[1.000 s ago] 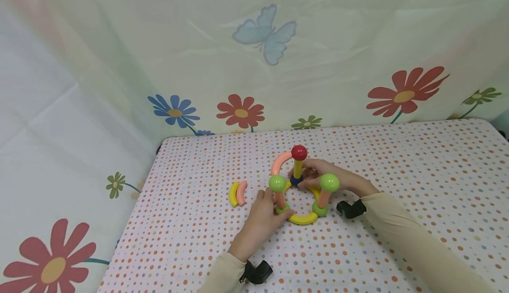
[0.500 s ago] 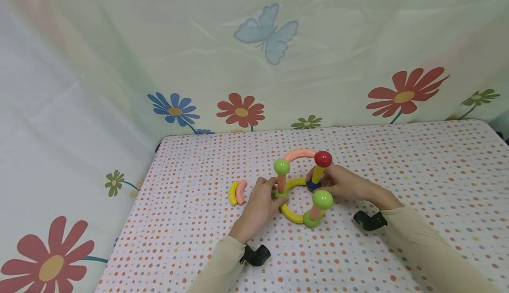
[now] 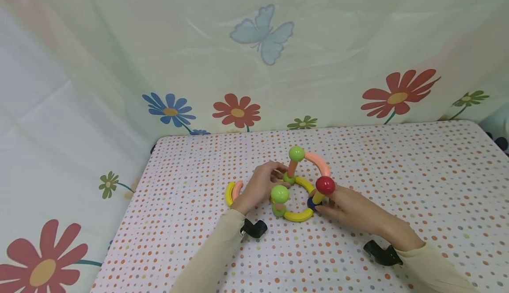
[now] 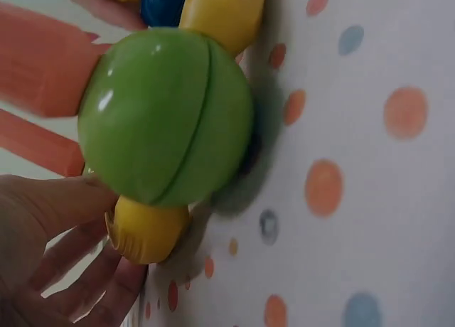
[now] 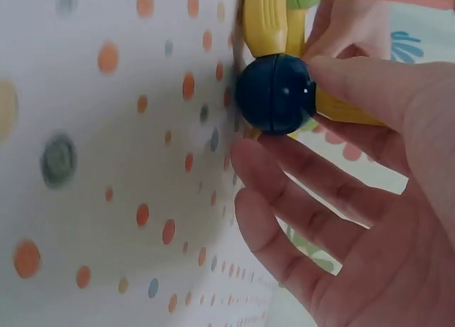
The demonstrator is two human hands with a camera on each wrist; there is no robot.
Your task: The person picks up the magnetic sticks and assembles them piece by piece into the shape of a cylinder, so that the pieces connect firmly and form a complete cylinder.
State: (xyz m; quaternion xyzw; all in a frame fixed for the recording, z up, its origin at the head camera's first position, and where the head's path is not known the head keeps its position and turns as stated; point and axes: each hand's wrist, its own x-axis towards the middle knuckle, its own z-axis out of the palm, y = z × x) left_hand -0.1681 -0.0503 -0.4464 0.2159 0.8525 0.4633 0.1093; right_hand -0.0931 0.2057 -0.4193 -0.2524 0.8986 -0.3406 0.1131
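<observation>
A magnetic stick-and-ball toy stands on the table, its base a ring of yellow curved sticks (image 3: 299,215) joined by balls. Three uprights rise from it, two topped by green balls and one by a red ball (image 3: 325,185). One pink curved stick (image 3: 319,162) bridges the red ball and the far green top ball (image 3: 296,154). My left hand (image 3: 260,184) holds the ring's far-left green base ball (image 3: 289,178). My right hand (image 3: 354,207) grips the blue base ball (image 5: 270,92) between thumb and fingers. The near green base ball (image 4: 163,117) has no hand on it.
A loose yellow curved stick (image 3: 229,194) and a pink one (image 3: 237,190) lie left of the toy, partly behind my left wrist. The dotted tablecloth (image 3: 397,173) meets a flowered curtain (image 3: 334,63) at the back.
The toy has turned clockwise on the table: the red ball went from the far side to the right, and the pink arch swung from left to right. Both hands moved with it.
</observation>
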